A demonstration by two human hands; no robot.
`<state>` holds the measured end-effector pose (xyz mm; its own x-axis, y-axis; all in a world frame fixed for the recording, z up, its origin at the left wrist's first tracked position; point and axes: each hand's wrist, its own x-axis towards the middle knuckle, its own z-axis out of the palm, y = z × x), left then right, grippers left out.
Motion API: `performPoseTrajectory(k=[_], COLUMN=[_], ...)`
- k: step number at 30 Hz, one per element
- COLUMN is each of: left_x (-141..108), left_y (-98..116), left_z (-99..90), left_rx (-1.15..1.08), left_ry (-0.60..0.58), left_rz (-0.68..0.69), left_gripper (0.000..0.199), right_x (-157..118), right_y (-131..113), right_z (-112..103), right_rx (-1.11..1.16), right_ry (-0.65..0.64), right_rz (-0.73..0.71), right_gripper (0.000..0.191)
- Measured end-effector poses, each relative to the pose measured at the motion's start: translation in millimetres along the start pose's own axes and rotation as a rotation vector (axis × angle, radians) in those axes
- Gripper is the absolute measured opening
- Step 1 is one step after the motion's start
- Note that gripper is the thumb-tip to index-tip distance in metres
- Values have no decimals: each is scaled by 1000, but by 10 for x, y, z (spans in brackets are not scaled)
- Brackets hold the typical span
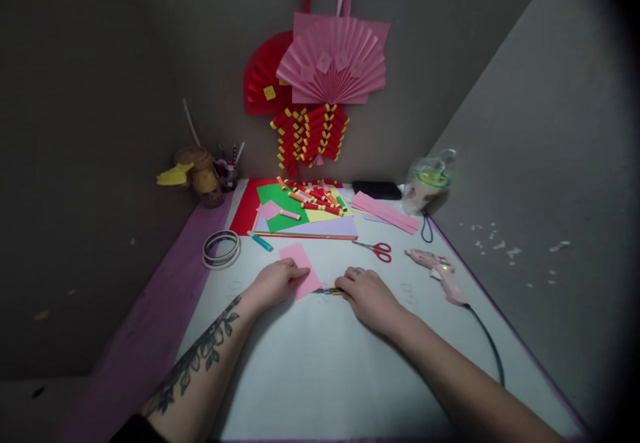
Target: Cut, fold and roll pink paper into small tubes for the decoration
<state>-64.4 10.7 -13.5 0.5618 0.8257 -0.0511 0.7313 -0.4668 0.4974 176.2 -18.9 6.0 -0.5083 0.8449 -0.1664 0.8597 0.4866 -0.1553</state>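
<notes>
My left hand (280, 281) is closed on a small rectangle of pink paper (303, 263), thumb on top and pinching its left side. The paper slants on the white table cover. To its right, my right hand (369, 296) has its fingers closed around a yellow and black utility knife (334, 291). The knife lies low over the table and points left, its tip at the lower right corner of the paper. Whether the tip touches the paper I cannot tell. Part of the knife's handle is hidden under my fingers.
Red-handled scissors (381, 251), a pink glue gun (440, 273) with its cord, tape rolls (221, 249) and a blue glue tube (261, 241) surround my hands. Behind are coloured sheets (280, 196) with several paper rolls, pink strips (385, 213) and a phone (377, 190). Paper fans (333, 63) hang on the wall.
</notes>
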Motion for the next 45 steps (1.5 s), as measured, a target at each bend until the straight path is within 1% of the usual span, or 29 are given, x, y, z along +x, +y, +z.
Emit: performPoseTrajectory(k=[5, 10, 16, 26, 33, 38, 41, 45], left_x=[2, 7, 10, 30, 27, 26, 25, 27], left_y=[-5, -11, -27, -78, -62, -53, -63, -71], left_z=[6, 8, 13, 60, 48, 49, 48, 39], left_rx=[51, 55, 81, 82, 57, 64, 62, 54], left_ry=[-4, -22, 5, 7, -3, 15, 7, 6], left_rz=[13, 3, 48, 55, 39, 29, 37, 57], left_gripper=[43, 44, 43, 44, 45, 48, 44, 41], right_x=[-40, -34, -16, -14, 13, 8, 28, 50], right_y=[-88, -121, -170, -149, -170, -169, -208, -320], right_z=[-8, -7, 24, 50, 87, 90, 103, 151], right_rx=[15, 10, -11, -10, -2, 11, 18, 17], right_ry=[-15, -5, -1, 11, 31, 30, 31, 37], right_rz=[19, 17, 6, -12, -52, -47, -71, -117], right_gripper=[18, 21, 21, 22, 21, 21, 23, 24])
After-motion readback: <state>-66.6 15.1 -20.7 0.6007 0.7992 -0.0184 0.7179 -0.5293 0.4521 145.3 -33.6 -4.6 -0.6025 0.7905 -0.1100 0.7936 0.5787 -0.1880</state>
